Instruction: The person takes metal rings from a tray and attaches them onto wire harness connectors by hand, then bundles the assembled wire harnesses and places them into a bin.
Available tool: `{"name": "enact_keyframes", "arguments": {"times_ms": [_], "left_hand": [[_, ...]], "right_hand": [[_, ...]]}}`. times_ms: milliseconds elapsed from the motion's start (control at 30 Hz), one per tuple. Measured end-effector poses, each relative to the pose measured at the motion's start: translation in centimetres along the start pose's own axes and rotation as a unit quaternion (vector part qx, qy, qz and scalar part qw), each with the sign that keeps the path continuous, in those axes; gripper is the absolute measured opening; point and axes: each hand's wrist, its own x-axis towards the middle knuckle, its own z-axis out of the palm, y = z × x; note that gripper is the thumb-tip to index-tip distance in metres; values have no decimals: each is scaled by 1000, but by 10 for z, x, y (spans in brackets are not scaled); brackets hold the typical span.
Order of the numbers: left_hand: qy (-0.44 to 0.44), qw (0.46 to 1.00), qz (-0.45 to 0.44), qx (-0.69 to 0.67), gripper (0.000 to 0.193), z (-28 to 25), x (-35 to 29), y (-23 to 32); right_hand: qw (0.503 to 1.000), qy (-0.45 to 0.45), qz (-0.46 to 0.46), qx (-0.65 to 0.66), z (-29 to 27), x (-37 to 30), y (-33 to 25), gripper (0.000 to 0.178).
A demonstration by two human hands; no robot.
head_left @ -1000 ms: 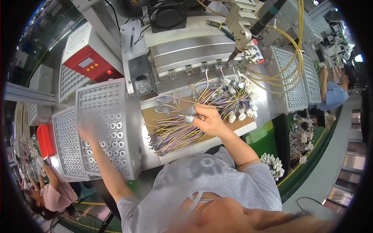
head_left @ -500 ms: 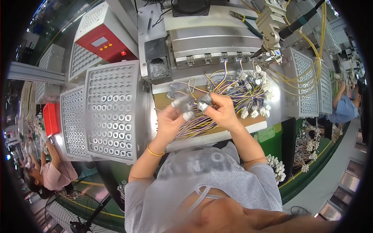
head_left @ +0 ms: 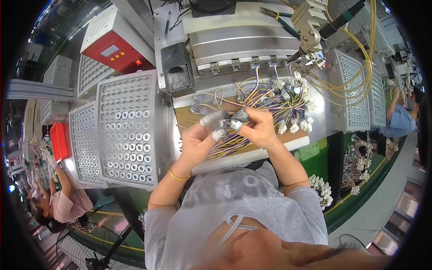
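Note:
My left hand (head_left: 198,139) and my right hand (head_left: 257,128) meet over a bundle of thin wires (head_left: 236,146), with grey and white covers on the fingertips. Between the fingertips is a small dark-and-white part (head_left: 225,122), too small and blurred to name. Thumb and finger of my right hand are pinched at its right side. The left thumb and forefinger curl in from the other side, and what lies between them is smeared. The yellow, purple and white wires end in white connectors (head_left: 294,126) to the right, on a brown board (head_left: 183,118).
Behind the wires stands a metal fixture (head_left: 243,45) with two wired pieces in its clamps. A soldering head (head_left: 310,40) and pliers (head_left: 281,20) are at the far right. On the left are a tray of metal rings (head_left: 128,130) and a red control box (head_left: 118,49). Co-workers sit at both sides.
My hands keep nearly the same place and grip. The small part between the fingertips shows more clearly now. The whole view has shifted slightly.

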Motion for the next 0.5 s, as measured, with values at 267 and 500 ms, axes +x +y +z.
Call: {"name": "enact_keyframes", "arguments": {"times_ms": [267, 500], "left_hand": [[-24, 1000, 3, 9, 41, 4, 3, 1], [43, 998, 22, 39, 24, 18, 7, -4]], "right_hand": [[998, 15, -49, -30, -4, 2, -13, 10], [987, -1, -122, -105, 0, -3, -13, 20]]}}
